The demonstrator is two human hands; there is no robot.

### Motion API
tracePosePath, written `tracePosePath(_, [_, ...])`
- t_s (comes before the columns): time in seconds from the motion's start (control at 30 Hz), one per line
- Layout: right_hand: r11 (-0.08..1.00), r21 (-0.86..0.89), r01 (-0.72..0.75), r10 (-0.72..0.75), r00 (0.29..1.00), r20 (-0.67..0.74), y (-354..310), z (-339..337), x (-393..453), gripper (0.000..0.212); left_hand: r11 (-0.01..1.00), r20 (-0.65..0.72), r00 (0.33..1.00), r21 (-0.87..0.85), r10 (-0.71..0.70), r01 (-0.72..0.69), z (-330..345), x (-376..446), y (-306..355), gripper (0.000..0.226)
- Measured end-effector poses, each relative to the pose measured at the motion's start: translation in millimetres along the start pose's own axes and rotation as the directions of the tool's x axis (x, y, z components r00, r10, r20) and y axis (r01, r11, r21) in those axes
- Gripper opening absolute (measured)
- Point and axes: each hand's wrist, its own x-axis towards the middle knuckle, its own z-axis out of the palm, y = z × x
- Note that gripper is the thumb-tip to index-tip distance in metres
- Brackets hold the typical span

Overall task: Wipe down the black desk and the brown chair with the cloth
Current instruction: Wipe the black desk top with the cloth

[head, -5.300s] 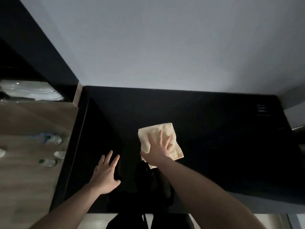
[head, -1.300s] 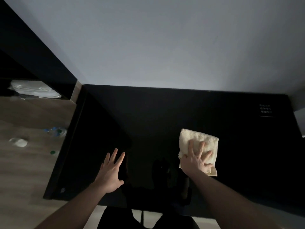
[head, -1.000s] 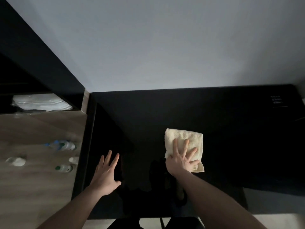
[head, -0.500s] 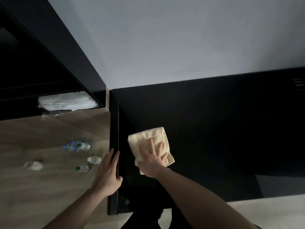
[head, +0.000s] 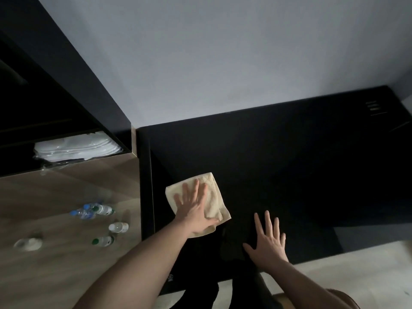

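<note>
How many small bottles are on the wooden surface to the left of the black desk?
4, as far as I can tell: a blue-capped bottle and a green-labelled bottle close together farthest away, a white bottle nearer, a green-capped bottle nearest. The dim pair may hide another.

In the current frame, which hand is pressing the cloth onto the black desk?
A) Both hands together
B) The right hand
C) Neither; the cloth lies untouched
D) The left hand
D: the left hand lies flat with spread fingers on the cream cloth near the left edge of the black desk, while the right hand rests open on the bare desk surface, apart from the cloth.
</note>
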Motion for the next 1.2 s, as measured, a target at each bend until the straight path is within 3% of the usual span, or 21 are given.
tracePosePath(0.17, [1.000, -0.011, 0.028, -0.028, 0.999, -0.023, -7, 13, 1, 0.116, 0.997, -0.045, 0.999, 0.080, -0.008, 0.011, 8, -6, -32, 0.122])
tracePosePath(0.4, [0.999, -0.024, 0.041, -0.041, 0.999, -0.001, -13, 17, -4, 0.109, 0.977, -0.037, 0.978, 0.049, -0.205, 0.207, 7, -25, -114, 0.114])
tracePosePath(0.5, [0.998, -0.010, 0.065, -0.065, 0.998, -0.020, -11, 17, -8, 0.106, 0.974, -0.017, 0.976, 0.068, -0.215, 0.216, 5, -40, -126, 0.112])
tracePosePath(0.8, [0.998, -0.015, 0.059, -0.060, 0.996, -0.059, 16, 19, -28, 0.100, 0.975, 0.069, 0.973, -0.022, -0.219, 0.221, 17, -41, -101, 0.099])
tracePosePath(1.2, [1.000, -0.002, 0.022, -0.022, 0.997, -0.079, 72, -24, -22, 0.097, 0.994, -0.007, 0.994, -0.033, -0.106, 0.105, 33, -24, -8, 0.087])
